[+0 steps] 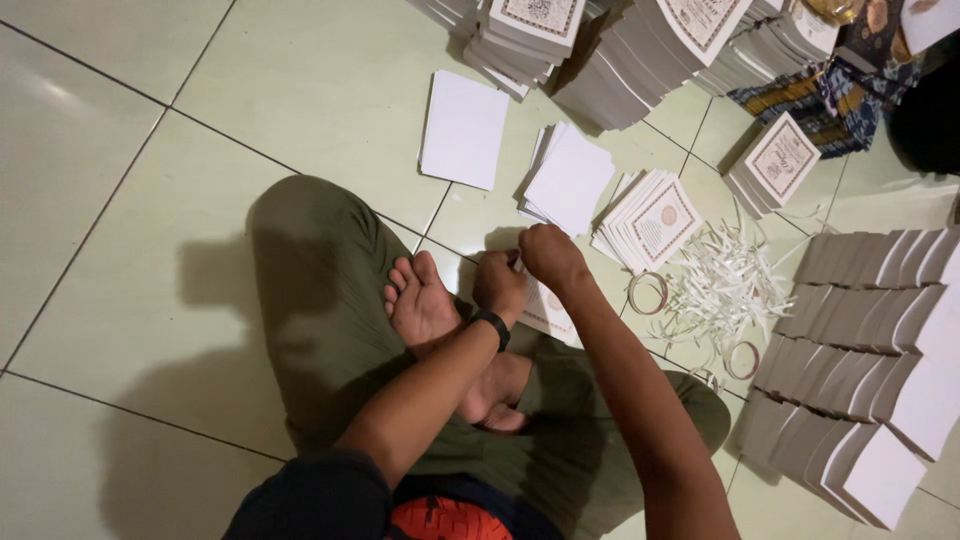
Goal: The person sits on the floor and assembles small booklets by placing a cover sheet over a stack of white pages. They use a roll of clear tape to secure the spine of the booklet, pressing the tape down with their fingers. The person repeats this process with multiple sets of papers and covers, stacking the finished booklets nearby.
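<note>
I sit cross-legged on a tiled floor. My left hand [500,283], with a black band on the wrist, and my right hand [550,256] are close together over a small stack of white printed cards [549,312] lying by my bare foot [420,303]. Both hands have their fingers curled at the top edge of that stack; exactly what they pinch is hidden by the knuckles. Just beyond the hands lie a fanned pile of cards with an ornate frame print [650,220] and a pile of blank white cards [568,180].
A heap of white paper strips [722,285] and two tape rolls [648,293] [742,360] lie to the right. Rows of stacked cards [870,340] fill the right side. Tall card stacks [620,50] stand at the top, with a single white sheet [463,130] nearby.
</note>
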